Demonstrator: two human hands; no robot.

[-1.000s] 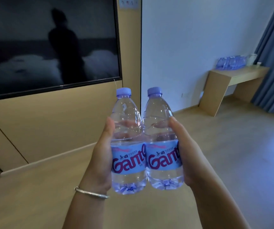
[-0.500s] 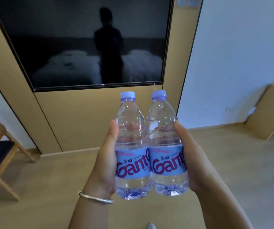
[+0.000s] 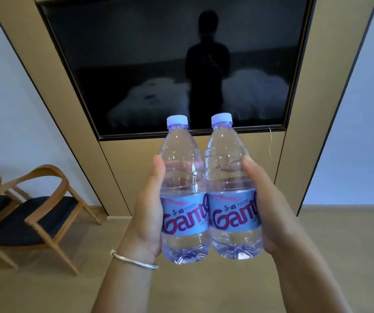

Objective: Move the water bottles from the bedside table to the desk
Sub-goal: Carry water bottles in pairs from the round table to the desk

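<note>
Two bottles held upright, side by side and touching, in mid-air, centre of view. Left bottle (image 3: 184,195) gripped by left hand (image 3: 146,213), thumb laid up its side, fingers curled behind. Right bottle (image 3: 232,190) gripped by right hand (image 3: 269,211) in same way. Caps on both, pale violet; blue labels turned toward camera. Bangle (image 3: 134,260) worn on left wrist. TV (image 3: 170,59) mounted on far wall, dark. Chair (image 3: 35,218) seen at left, on floor.
</note>
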